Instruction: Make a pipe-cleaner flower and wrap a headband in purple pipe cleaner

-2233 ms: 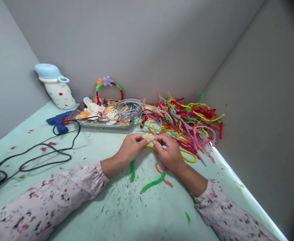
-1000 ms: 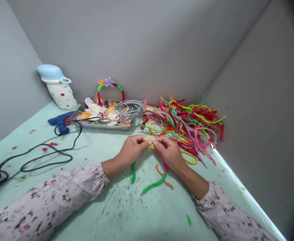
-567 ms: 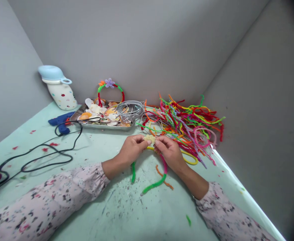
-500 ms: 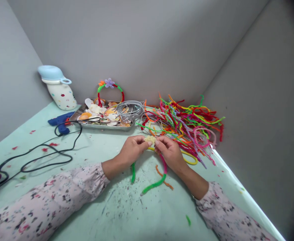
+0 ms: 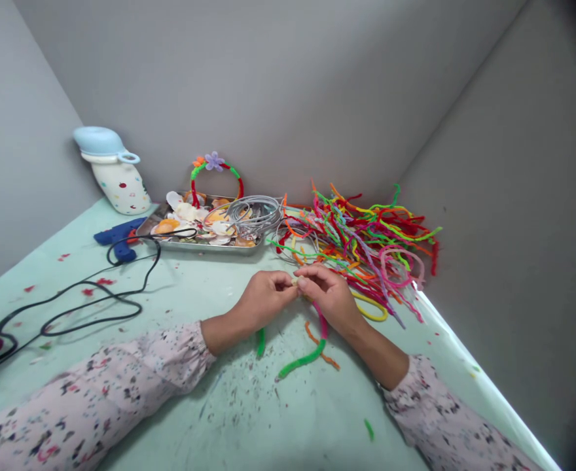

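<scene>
Both hands meet over a hoop wrapped in pipe cleaner (image 5: pixel 304 363), whose green and pink parts curve out below my right hand. Thumb and fingers of my left hand (image 5: pixel 264 299) are pinched together on a small pale yellow pipe-cleaner flower (image 5: pixel 295 282). My right hand (image 5: pixel 328 294) pinches the same flower from the other side. Fingers cover most of the flower and the top of the hoop. The hoop's other green end pokes out under my left hand. An orange pipe-cleaner piece (image 5: pixel 330 360) lies across the table beside the hoop.
Behind the hands, a metal tray (image 5: pixel 209 248) holds glue-covered scraps and wire coils, with a finished flowered hoop (image 5: pixel 241 186) standing there. Pipe cleaners (image 5: pixel 361 235) are heaped at right. A blue glue gun (image 5: pixel 124 252), its black cord (image 5: pixel 91 318) and a bottle (image 5: pixel 121 190) are at left.
The fingers have closed in over the pale yellow flower, which showed plainly between them before and is now mostly covered. My hands have drawn slightly closer; the hoop lies about where it was.
</scene>
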`<action>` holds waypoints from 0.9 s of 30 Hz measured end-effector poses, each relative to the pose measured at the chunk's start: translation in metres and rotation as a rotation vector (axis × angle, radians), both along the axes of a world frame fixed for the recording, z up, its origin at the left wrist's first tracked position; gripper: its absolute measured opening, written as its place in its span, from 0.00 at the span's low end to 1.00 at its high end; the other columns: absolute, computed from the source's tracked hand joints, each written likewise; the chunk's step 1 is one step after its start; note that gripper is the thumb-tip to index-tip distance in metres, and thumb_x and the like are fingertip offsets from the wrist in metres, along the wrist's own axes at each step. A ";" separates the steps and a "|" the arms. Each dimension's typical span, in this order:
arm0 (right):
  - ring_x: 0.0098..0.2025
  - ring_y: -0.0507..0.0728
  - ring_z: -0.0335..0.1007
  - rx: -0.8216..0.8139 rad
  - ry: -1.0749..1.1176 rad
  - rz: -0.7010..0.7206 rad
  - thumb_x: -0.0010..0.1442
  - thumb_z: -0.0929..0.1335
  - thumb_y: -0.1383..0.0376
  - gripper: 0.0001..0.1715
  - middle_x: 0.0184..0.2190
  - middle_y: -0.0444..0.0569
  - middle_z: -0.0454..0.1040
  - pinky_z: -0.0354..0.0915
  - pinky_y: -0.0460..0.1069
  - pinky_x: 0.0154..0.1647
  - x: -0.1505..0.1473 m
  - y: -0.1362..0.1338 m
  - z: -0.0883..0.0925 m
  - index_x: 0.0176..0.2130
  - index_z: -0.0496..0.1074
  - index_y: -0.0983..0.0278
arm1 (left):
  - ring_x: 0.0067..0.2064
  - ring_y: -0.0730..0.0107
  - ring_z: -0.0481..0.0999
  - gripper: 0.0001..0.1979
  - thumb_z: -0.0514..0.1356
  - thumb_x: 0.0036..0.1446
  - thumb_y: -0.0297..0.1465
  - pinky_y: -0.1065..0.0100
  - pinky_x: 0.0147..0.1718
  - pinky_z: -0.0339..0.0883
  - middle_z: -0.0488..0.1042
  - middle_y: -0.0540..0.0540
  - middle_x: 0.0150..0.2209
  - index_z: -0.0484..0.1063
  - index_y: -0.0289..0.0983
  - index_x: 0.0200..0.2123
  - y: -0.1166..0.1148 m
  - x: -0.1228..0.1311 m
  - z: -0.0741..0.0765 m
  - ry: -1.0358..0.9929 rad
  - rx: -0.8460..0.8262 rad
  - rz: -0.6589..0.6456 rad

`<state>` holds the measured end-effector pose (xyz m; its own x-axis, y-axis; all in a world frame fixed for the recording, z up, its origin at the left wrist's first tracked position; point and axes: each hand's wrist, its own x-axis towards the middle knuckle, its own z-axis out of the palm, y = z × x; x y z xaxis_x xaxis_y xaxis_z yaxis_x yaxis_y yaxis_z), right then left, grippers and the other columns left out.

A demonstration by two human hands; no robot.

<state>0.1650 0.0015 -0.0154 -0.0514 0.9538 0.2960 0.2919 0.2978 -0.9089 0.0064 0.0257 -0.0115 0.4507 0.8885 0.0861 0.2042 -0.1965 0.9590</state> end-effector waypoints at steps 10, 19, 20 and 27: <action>0.34 0.53 0.65 0.078 -0.085 -0.031 0.58 0.66 0.62 0.09 0.29 0.45 0.69 0.62 0.48 0.37 -0.004 -0.003 0.005 0.29 0.72 0.64 | 0.23 0.79 0.57 0.11 0.57 0.52 0.33 0.75 0.22 0.50 0.63 0.54 0.20 0.68 0.33 0.23 -0.002 0.001 0.000 0.053 0.058 -0.013; 0.36 0.55 0.69 -0.084 0.080 -0.039 0.56 0.68 0.58 0.12 0.33 0.47 0.75 0.63 0.49 0.39 -0.002 -0.001 0.005 0.35 0.74 0.64 | 0.24 0.77 0.59 0.10 0.59 0.51 0.35 0.74 0.24 0.53 0.63 0.54 0.22 0.68 0.34 0.24 0.003 -0.001 -0.001 -0.108 -0.032 0.067; 0.35 0.55 0.68 -0.080 0.073 -0.058 0.55 0.68 0.58 0.11 0.32 0.47 0.74 0.63 0.49 0.39 -0.002 -0.001 0.004 0.34 0.74 0.64 | 0.25 0.77 0.60 0.09 0.59 0.52 0.35 0.74 0.24 0.53 0.64 0.53 0.23 0.69 0.34 0.26 0.003 -0.001 -0.001 -0.116 -0.037 0.048; 0.24 0.52 0.62 -0.185 0.171 -0.058 0.56 0.67 0.57 0.12 0.21 0.42 0.68 0.59 0.47 0.28 -0.001 0.000 0.004 0.32 0.72 0.63 | 0.26 0.77 0.62 0.08 0.60 0.51 0.33 0.74 0.26 0.55 0.67 0.53 0.24 0.70 0.33 0.28 0.005 -0.001 -0.001 -0.125 -0.079 0.057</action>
